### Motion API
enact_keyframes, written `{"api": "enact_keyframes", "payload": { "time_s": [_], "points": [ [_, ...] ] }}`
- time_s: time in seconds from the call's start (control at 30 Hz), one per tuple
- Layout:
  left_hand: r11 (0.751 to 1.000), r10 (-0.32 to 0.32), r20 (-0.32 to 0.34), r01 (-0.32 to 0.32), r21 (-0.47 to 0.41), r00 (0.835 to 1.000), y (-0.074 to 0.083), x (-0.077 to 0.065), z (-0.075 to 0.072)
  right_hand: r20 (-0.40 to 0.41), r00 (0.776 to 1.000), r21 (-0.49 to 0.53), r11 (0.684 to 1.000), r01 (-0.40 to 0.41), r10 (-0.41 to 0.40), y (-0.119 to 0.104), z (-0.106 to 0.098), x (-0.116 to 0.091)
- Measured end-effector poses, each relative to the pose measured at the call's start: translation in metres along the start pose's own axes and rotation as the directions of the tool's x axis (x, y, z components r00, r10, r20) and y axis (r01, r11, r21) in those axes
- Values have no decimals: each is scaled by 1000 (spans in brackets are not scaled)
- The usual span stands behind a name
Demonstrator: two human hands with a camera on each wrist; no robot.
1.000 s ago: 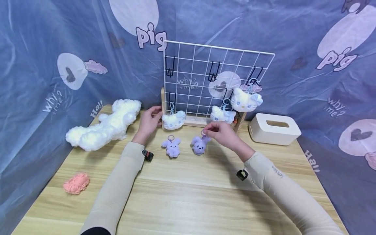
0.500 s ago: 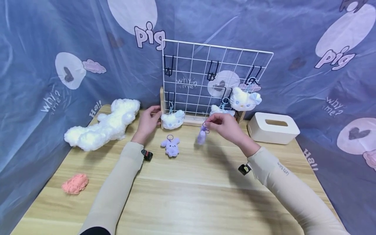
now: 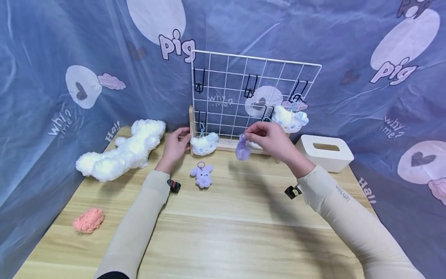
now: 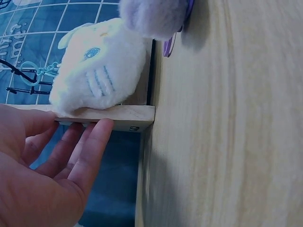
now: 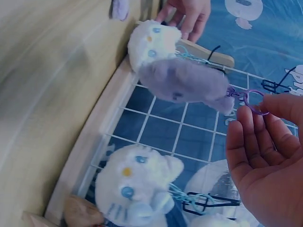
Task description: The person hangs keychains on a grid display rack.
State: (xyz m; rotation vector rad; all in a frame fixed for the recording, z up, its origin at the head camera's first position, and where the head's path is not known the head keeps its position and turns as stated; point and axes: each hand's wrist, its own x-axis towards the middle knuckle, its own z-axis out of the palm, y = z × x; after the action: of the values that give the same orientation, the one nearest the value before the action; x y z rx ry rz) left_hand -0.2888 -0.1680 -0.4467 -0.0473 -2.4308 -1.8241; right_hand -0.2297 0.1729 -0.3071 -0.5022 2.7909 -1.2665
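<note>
My right hand (image 3: pixel 273 141) pinches the purple ring (image 5: pixel 255 101) of a purple plush keychain (image 3: pixel 242 151). The toy hangs above the table, in front of the white wire grid rack (image 3: pixel 237 89). Fingertips of my left hand (image 4: pixel 52 175) touch the outer side of the rack's wooden side post (image 4: pixel 130 115). Just inside that post hangs a white cat plush keychain (image 3: pixel 204 144). A second purple plush keychain (image 3: pixel 203 177) lies on the table below it. Another white cat plush (image 3: pixel 290 118) hangs at the rack's right, and one more (image 5: pixel 135 184) is largely covered by my right hand in the head view.
Black hooks (image 3: pixel 250 87) stick out from the grid, some with nothing on them. At the right stands a white tissue box (image 3: pixel 325 155). A fluffy white plush (image 3: pixel 122 151) and a pink yarn bundle (image 3: pixel 88 220) lie left on the wooden table (image 3: pixel 216 240).
My right hand has lifted the purple plush keychain by its ring off the table and up toward the rack. The left hand stays at the wooden post.
</note>
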Motion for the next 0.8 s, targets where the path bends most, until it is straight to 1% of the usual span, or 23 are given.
{"api": "enact_keyframes", "payload": {
  "time_s": [0.2, 0.57, 0.8],
  "points": [
    [1000, 10, -4, -10, -7, 1000, -1, 1, -1, -20, 1000, -23, 1000, -5, 5, -10, -7, 1],
    [1000, 9, 0, -9, -12, 1000, 0, 0, 0, -84, 995, -28, 998, 54, -56, -25, -23, 8],
    [1000, -5, 7, 5, -24, 1000, 0, 0, 0, -115, 991, -26, 998, 58, -61, -35, -34, 12]
  ]
}}
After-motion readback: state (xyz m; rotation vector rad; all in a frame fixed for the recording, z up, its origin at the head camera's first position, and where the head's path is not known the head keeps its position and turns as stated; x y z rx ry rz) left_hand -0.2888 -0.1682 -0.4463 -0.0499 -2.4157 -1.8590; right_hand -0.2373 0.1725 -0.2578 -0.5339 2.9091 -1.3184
